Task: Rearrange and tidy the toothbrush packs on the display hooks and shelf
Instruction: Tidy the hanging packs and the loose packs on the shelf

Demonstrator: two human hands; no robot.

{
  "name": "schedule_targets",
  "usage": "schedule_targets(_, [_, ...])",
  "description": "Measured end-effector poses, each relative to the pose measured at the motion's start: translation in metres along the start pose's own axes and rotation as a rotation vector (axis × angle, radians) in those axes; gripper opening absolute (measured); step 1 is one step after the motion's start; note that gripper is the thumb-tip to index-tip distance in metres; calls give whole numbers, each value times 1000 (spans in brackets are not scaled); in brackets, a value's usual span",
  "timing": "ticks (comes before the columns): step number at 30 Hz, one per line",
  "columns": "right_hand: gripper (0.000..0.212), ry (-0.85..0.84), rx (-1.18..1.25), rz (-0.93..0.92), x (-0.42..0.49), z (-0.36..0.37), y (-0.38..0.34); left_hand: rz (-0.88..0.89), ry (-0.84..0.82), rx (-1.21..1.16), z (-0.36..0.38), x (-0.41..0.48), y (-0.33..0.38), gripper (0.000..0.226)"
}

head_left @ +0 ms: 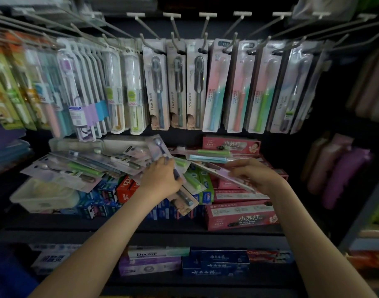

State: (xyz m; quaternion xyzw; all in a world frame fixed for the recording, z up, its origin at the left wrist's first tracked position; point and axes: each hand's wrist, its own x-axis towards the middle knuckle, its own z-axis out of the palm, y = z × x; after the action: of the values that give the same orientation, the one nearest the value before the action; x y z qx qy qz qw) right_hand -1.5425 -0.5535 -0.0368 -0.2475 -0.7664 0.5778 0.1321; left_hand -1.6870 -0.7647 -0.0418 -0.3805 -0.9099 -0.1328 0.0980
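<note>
Both curled | left hand [160, 179] grips blue toothbrush pack [185, 200] | right hand [255, 175] pinches pink pack [223, 176]

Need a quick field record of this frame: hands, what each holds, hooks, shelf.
left hand: grips blue-brush pack above the pile
right hand: holds pink pack, seen edge-on
hooks: hung packs in a row
shelf: loose packs piled askew on toothpaste boxes
status: pile not yet sorted
</note>
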Motion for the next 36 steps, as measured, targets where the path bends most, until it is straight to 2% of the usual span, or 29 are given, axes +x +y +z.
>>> schedule_targets(4, [28,-21,227,34,-6,8,-6,-58,13,-247,0,-1,1,44])
schedule_targets(8, [29,-105,251,-76,-9,28,-18,-173,154,-769,-13,-9,9,31])
schedule_targets(12, [40,-221,138,-218,-15,61,-33,-245,-89,-1395,-28,-16,21,24])
schedule_targets(14, [46,-207,49,-282,-19,80,-41,-313,-93,-1541,-32,-16,20,19])
schedule_targets(17, [49,-127,-115,-414,-21,103,-52,-374,19,-1543,-38,-15,10,22])
schedule_targets(19, [51,-98,-199,-473,-18,114,-58,-349,38,-1524,-41,-15,-2,29])
schedule_targets(24, [63,-75,-174,-643,-20,139,-87,-123,15,-1431,-66,-28,-30,33])
schedule_targets(27, [72,-100,-176,-774,-21,153,-105,-59,9,-1348,-82,-31,-56,28])
schedule_targets(29, [81,-62,-237,-824,-18,162,-115,-39,135,-1138,-94,-29,-77,38])
schedule_targets(32, [89,28,-376,-902,-15,175,-133,-23,522,-706,-116,-29,-111,35])
schedule_targets(34, [91,41,-419,-946,-18,185,-145,-56,700,-597,-130,-29,-137,41])
schedule_targets(36, [92,74,-475,-1004,-23,201,-158,-77,798,-613,-140,-27,-159,41])
